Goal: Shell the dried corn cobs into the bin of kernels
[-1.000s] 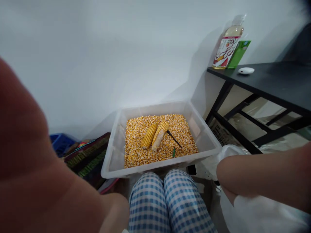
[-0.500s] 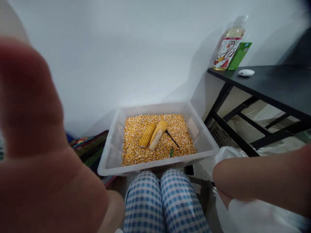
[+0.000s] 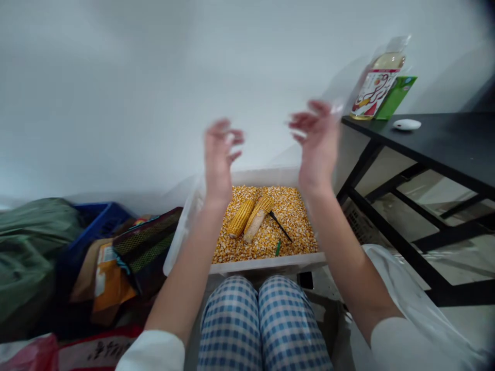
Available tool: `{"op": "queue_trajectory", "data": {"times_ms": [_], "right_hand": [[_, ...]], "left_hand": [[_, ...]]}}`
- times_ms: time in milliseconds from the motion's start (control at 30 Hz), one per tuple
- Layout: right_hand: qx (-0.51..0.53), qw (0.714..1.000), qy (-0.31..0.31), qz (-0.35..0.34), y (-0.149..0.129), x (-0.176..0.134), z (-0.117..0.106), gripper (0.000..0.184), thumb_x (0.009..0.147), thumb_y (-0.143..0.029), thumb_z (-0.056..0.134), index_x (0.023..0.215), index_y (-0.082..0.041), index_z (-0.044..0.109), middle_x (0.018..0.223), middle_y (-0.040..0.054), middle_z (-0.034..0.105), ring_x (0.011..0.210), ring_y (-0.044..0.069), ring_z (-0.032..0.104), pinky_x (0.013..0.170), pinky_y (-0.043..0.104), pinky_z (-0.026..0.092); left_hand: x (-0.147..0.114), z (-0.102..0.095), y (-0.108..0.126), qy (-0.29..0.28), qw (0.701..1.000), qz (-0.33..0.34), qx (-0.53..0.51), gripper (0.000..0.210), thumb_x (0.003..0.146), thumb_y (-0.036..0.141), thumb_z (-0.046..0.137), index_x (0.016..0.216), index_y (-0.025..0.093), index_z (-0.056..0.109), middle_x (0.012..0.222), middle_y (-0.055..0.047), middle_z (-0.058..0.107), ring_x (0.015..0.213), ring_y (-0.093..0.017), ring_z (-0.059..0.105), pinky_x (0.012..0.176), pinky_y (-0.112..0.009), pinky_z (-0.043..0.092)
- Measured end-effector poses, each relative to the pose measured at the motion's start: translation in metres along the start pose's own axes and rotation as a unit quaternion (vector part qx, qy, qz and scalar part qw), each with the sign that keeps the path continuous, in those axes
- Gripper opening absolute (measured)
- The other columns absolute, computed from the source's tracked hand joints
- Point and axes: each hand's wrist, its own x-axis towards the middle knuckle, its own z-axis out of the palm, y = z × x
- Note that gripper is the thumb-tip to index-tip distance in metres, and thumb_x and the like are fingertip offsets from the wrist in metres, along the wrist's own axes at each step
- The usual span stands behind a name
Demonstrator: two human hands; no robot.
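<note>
My left hand [image 3: 220, 159] is raised above the far left part of the plastic bin [image 3: 176, 242], fingers loosely bent and apart, holding nothing. Level with it on the other side, my right hand [image 3: 317, 147] hangs in the air, its fingers spread and blurred by motion, nothing in them. Below, loose corn kernels [image 3: 297, 221] fill the bin's floor. On them lie a full corn cob [image 3: 241, 218] and, beside it, a partly stripped corn cob [image 3: 258, 219]. A thin dark pointed tool [image 3: 281, 226] rests against the stripped cob, and a small green piece [image 3: 278, 248] lies nearer me.
At the right stands a black table [image 3: 448, 139] with a bottle [image 3: 377, 85], a green carton [image 3: 396, 98] and a white oval object [image 3: 407, 124]. A blue crate [image 3: 87, 216], a mesh bag [image 3: 149, 245] and a green bag [image 3: 27, 257] crowd the left.
Both hands have moved away from near the camera, forward to above the bin. The view has shifted slightly; the cobs and tool lie as before.
</note>
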Motion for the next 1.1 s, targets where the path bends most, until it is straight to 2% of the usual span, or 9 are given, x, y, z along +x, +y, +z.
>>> {"op": "queue_trajectory", "data": {"times_ms": [67, 100, 200, 233, 300, 400, 600, 833, 1100], "right_hand": [[-0.010, 0.997, 0.054, 0.053, 0.049, 0.003, 0.020, 0.052, 0.097, -0.050, 0.009, 0.119, -0.022, 0.047, 0.106, 0.0067, 0.060, 0.103, 0.018, 0.059, 0.092, 0.037, 0.045], [-0.041, 0.994, 0.033, 0.095, 0.079, 0.002, 0.026, 0.048, 0.096, -0.051, 0.019, 0.112, -0.020, 0.051, 0.101, 0.0073, 0.062, 0.097, 0.018, 0.060, 0.090, 0.035, 0.046], [-0.160, 0.967, -0.033, 0.194, 0.161, -0.014, 0.032, 0.039, 0.095, -0.043, 0.028, 0.101, -0.017, 0.056, 0.100, 0.0085, 0.064, 0.095, 0.018, 0.059, 0.088, 0.031, 0.044], [-0.209, 0.949, -0.063, 0.228, 0.179, -0.021, 0.030, 0.039, 0.095, -0.041, 0.027, 0.097, -0.017, 0.058, 0.096, 0.0083, 0.065, 0.092, 0.019, 0.059, 0.087, 0.031, 0.044], [-0.234, 0.934, -0.092, 0.253, 0.200, -0.033, 0.025, 0.038, 0.093, -0.037, 0.030, 0.090, -0.015, 0.061, 0.089, 0.0088, 0.066, 0.086, 0.020, 0.060, 0.083, 0.030, 0.045], [-0.259, 0.916, -0.141, 0.271, 0.204, -0.043, 0.021, 0.036, 0.092, -0.034, 0.033, 0.087, -0.015, 0.063, 0.088, 0.0089, 0.068, 0.083, 0.019, 0.061, 0.079, 0.028, 0.045], [-0.303, 0.898, -0.193, 0.252, 0.196, -0.045, 0.025, 0.035, 0.093, -0.031, 0.036, 0.093, -0.013, 0.066, 0.103, 0.0143, 0.069, 0.093, 0.021, 0.062, 0.085, 0.029, 0.044], [-0.325, 0.888, -0.214, 0.246, 0.187, -0.045, 0.024, 0.036, 0.095, -0.031, 0.035, 0.097, -0.014, 0.067, 0.110, 0.0152, 0.068, 0.099, 0.021, 0.063, 0.087, 0.028, 0.044], [-0.361, 0.877, -0.229, 0.219, 0.185, -0.044, 0.026, 0.038, 0.096, -0.033, 0.034, 0.098, -0.014, 0.068, 0.107, 0.0134, 0.069, 0.098, 0.020, 0.063, 0.084, 0.025, 0.043]], "left_hand": [[-0.017, 0.018, -0.031, -0.116, 0.988, -0.052, 0.082, 0.042, 0.091, 0.053, 0.041, 0.105, 0.017, 0.058, 0.093, -0.007, 0.066, 0.086, -0.017, 0.062, 0.076, -0.028, 0.048], [-0.026, 0.025, -0.048, -0.173, 0.969, -0.076, 0.162, 0.047, 0.088, 0.058, 0.042, 0.096, 0.015, 0.061, 0.087, -0.008, 0.067, 0.082, -0.019, 0.062, 0.075, -0.030, 0.047], [-0.054, 0.037, -0.095, -0.326, 0.870, -0.116, 0.353, 0.063, 0.077, 0.074, 0.043, 0.087, 0.016, 0.065, 0.082, -0.011, 0.068, 0.077, -0.025, 0.063, 0.070, -0.032, 0.047], [-0.062, 0.039, -0.105, -0.366, 0.835, -0.120, 0.392, 0.068, 0.073, 0.078, 0.042, 0.085, 0.016, 0.066, 0.081, -0.012, 0.069, 0.077, -0.026, 0.064, 0.069, -0.033, 0.046], [-0.073, 0.041, -0.117, -0.424, 0.792, -0.097, 0.428, 0.074, 0.072, 0.082, 0.036, 0.081, 0.016, 0.068, 0.080, -0.014, 0.069, 0.077, -0.028, 0.065, 0.068, -0.032, 0.046], [-0.082, 0.045, -0.119, -0.445, 0.766, -0.072, 0.457, 0.082, 0.072, 0.084, 0.030, 0.081, 0.013, 0.070, 0.082, -0.018, 0.069, 0.080, -0.031, 0.066, 0.068, -0.033, 0.047], [-0.087, 0.049, -0.115, -0.430, 0.767, -0.074, 0.469, 0.085, 0.074, 0.083, 0.026, 0.093, 0.012, 0.070, 0.088, -0.018, 0.070, 0.087, -0.031, 0.067, 0.072, -0.033, 0.048], [-0.089, 0.047, -0.113, -0.428, 0.776, -0.087, 0.455, 0.086, 0.076, 0.082, 0.022, 0.089, 0.012, 0.070, 0.088, -0.019, 0.070, 0.086, -0.031, 0.067, 0.070, -0.033, 0.048], [-0.084, 0.043, -0.104, -0.468, 0.767, -0.094, 0.429, 0.084, 0.077, 0.081, 0.026, 0.092, 0.010, 0.069, 0.091, -0.019, 0.070, 0.086, -0.030, 0.066, 0.073, -0.032, 0.047]]}}
